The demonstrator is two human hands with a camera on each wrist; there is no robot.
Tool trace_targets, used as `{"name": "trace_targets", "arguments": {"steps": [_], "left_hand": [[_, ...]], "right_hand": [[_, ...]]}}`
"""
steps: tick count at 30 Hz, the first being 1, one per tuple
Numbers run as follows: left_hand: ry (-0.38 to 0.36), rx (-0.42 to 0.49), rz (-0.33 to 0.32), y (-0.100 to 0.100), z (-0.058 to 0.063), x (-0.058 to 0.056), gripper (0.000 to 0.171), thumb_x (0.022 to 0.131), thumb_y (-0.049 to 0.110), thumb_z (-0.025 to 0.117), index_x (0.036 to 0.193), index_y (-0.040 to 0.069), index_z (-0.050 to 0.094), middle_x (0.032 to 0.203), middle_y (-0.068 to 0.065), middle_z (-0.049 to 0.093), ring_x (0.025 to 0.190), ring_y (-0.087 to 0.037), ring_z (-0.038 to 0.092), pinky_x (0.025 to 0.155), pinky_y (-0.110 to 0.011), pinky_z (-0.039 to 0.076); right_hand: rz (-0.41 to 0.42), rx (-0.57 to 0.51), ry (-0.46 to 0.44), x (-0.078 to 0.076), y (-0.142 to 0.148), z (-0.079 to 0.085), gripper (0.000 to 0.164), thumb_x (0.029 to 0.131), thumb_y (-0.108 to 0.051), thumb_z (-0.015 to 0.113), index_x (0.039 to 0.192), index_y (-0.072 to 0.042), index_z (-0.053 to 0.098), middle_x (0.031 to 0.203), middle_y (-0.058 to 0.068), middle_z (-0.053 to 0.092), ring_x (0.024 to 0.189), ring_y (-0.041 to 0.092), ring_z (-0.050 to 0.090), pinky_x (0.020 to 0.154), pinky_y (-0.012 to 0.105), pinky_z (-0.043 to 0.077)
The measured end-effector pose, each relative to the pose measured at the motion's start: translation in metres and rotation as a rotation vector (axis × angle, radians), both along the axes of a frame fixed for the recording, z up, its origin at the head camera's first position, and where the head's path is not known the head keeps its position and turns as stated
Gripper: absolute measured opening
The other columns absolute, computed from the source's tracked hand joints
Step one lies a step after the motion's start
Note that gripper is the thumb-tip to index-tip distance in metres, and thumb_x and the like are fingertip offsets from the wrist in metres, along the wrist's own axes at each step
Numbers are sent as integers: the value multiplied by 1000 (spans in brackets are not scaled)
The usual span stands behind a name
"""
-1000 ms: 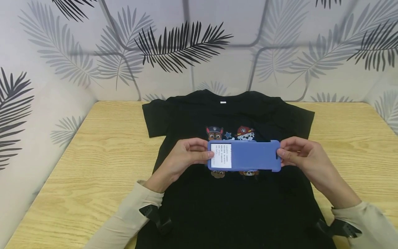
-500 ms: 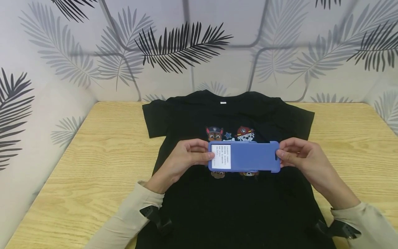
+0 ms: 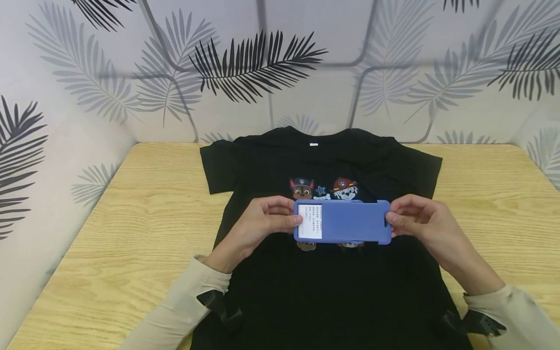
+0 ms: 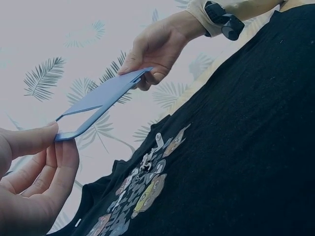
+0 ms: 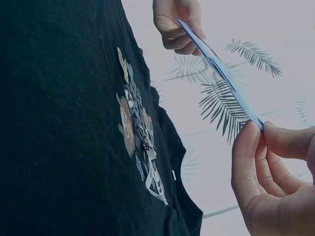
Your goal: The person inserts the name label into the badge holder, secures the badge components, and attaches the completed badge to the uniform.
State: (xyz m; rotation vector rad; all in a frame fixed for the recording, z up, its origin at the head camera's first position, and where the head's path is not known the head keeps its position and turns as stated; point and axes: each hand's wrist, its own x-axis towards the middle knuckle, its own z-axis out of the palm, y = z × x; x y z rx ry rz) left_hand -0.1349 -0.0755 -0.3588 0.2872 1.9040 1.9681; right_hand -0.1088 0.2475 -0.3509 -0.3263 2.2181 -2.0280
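Note:
A blue sliding card holder (image 3: 352, 221) is held level above a black T-shirt (image 3: 332, 291), its cover partly slid out to the right. At its left end shows a white card (image 3: 309, 228) with printed text. My left hand (image 3: 258, 226) pinches the left end, thumb on top and fingers beneath. The right hand (image 3: 426, 223) pinches the cover's right end by its notch. In both wrist views the card holder (image 4: 103, 98) hangs clear of the cloth between the two hands.
The T-shirt lies spread on a wood-grain table (image 3: 144, 209), with cartoon dog faces (image 3: 345, 188) printed on its chest. A leaf-patterned backdrop (image 3: 245, 112) rises behind the table. Each forearm carries a black wrist strap (image 3: 218, 308).
My right hand has moved slightly left, sliding the cover inward, so less of the white card shows. The left hand stays nearly still.

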Motion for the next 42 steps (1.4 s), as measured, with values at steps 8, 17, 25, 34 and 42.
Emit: {"name": "trace_targets", "arguments": {"steps": [8, 17, 25, 34, 42], "left_hand": [[1, 3, -5, 1, -1, 1, 25, 85, 2, 70, 107, -6, 62, 101, -15, 69, 84, -22, 64, 84, -38, 55], [-23, 8, 4, 4, -2, 2, 26, 84, 1, 71, 107, -7, 62, 98, -14, 69, 81, -21, 65, 83, -38, 55], [-7, 20, -6, 4, -3, 2, 27, 84, 1, 71, 107, -8, 61, 97, -15, 69, 79, -20, 66, 82, -39, 55], [-4, 18, -14, 5, -3, 4, 27, 84, 1, 71, 108, -9, 61, 98, -16, 69, 79, -21, 66, 83, -39, 55], [-8, 29, -4, 8, -4, 4, 26, 82, -2, 71, 105, -9, 61, 92, -12, 69, 76, -18, 65, 81, -39, 56]], "right_hand": [[10, 37, -6, 1, -3, 0, 12, 91, 2, 62, 98, -7, 65, 87, 1, 68, 70, 16, 67, 68, 26, 56], [17, 40, 5, 1, -4, 0, 11, 92, 2, 61, 98, -6, 64, 86, 1, 67, 70, 15, 67, 67, 27, 57], [24, 25, 9, 2, -6, -2, 10, 91, 3, 61, 96, -6, 64, 83, 1, 68, 68, 15, 67, 66, 28, 57], [32, 16, 30, 5, -7, -3, 11, 91, 4, 61, 95, -6, 64, 81, 1, 68, 68, 14, 66, 65, 28, 57], [35, 16, 36, 5, -8, -2, 11, 91, 3, 61, 95, -6, 64, 82, 1, 67, 68, 14, 66, 66, 28, 57]]}}
